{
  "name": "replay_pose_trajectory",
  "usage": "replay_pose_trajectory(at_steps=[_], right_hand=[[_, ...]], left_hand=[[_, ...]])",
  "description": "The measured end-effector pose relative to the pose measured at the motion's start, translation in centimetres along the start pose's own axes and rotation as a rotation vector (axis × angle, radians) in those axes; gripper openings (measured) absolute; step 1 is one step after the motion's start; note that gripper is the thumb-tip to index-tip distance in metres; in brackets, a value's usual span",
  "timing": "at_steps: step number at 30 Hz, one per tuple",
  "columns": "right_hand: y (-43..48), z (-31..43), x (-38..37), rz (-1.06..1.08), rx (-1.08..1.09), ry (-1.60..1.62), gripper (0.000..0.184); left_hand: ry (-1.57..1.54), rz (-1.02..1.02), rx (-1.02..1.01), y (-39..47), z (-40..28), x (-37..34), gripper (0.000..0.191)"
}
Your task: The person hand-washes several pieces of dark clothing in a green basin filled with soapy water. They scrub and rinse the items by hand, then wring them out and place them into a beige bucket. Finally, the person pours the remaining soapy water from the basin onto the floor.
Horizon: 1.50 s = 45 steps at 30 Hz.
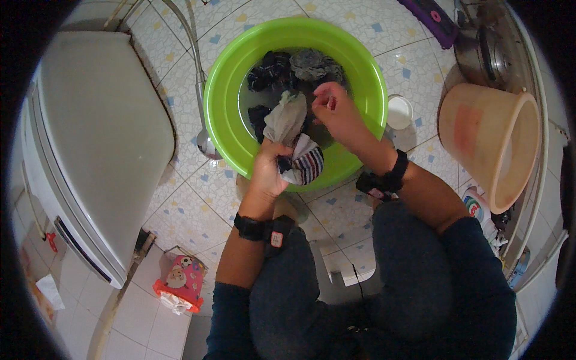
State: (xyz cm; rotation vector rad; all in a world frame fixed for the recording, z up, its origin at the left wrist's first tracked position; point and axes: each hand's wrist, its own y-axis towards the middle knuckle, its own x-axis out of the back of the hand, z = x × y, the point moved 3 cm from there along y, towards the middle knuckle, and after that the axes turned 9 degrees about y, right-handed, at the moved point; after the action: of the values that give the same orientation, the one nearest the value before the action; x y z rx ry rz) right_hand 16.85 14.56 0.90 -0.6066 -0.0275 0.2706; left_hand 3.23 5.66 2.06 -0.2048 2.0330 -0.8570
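My left hand [268, 168] grips a bunched light grey cloth [287, 116], which looks like a sock, over the near side of a green plastic basin [222, 139]. From the same hand hangs a striped white and dark sock part [309, 163]; whether both belong to one sock I cannot tell. My right hand [334, 108] is just right of the grey cloth, above the water, with its fingers curled. Any small thing inside those fingers is hidden. In the basin's water lie a dark patterned cloth [270, 74], a grey crumpled cloth [315, 65] and a black cloth [259, 119].
A shower head [208, 145] on a metal hose lies left of the basin, beside a white appliance [103, 135]. To the right are a white round lid or dish [400, 112], a tilted beige bucket [468, 135], a metal pot [490, 58] and a bottle [476, 209].
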Motion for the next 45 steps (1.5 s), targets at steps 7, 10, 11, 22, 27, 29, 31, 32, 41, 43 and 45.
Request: replay_pose_trajectory(at_steps=[7,10,11,22,27,29,31,32,41,43,45], right_hand=[[-2.5,2.1,-4.9,0.174,0.829,-0.365,0.017],[-1.8,1.0,-5.5,0.129,0.510,-0.324,0.017],[-1.9,0.7,-5.5,0.098,0.377,-0.324,0.017],[-2.0,1.1,-5.5,0.159,0.430,-0.376,0.017],[-4.5,1.6,-6.6,0.219,1.050,-0.715,0.016],[-2.7,0.8,-6.1,0.256,0.657,-0.626,0.016],[-2.0,0.5,-5.9,0.280,0.479,-0.566,0.017],[-2.3,0.4,-5.9,0.281,0.472,-0.563,0.017],[-1.9,-0.8,-5.4,0.114,0.427,-0.359,0.015],[-2.1,-0.4,-5.5,0.152,0.410,-0.360,0.015],[-3.2,1.1,-5.9,0.123,0.856,-0.459,0.015]], left_hand=[[-0.033,-0.283,0.053,0.1,1.9,-0.9,0.046],[0.009,-0.212,0.105,1.2,3.4,-0.4,0.048],[0.095,-0.195,0.027,1.8,3.4,0.1,0.046],[0.148,-0.352,0.245,0.6,4.7,2.1,0.037],[0.903,-0.018,-0.509,0.6,3.6,1.4,0.038],[0.713,0.108,-0.486,0.7,3.9,1.5,0.035],[0.276,-0.051,0.018,0.8,5.0,2.3,0.034],[-0.013,-0.092,0.269,0.9,5.6,2.1,0.033],[0.015,-0.168,0.296,1.3,4.2,1.3,0.036],[0.342,-0.170,-0.067,2.2,3.7,2.0,0.035],[0.404,-0.155,-0.160,2.1,4.1,2.6,0.035]])
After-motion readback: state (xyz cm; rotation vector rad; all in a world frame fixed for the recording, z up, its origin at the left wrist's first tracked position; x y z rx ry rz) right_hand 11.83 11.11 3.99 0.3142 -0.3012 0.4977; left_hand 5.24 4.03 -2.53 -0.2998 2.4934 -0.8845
